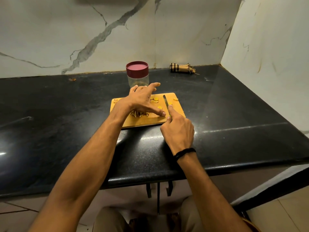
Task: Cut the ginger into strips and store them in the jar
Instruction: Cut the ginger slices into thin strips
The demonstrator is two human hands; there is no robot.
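Abt halfway: strips (138, 114) piled under my spread-open left fingers (151, 87), right fingers (171, 112) grip knife (165, 102), slices (154, 99) left to cut, jar (137, 76) lid on.

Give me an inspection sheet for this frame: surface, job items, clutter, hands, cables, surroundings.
Surface: glossy black counter, with a wooden cutting board near its front edge.
Job's things: ginger strips piled on the board; ginger slices further back on it; knife with its blade running along the board's right part; jar behind the board, maroon lid on.
Clutter: rolled checked cloth by the back wall.
Hands: left hand spread open over the strips; right hand grips the knife handle, index finger along the blade.
Cables: nothing seen.
Surroundings: marble-look wall behind and to the right; cabinet handles under the counter.
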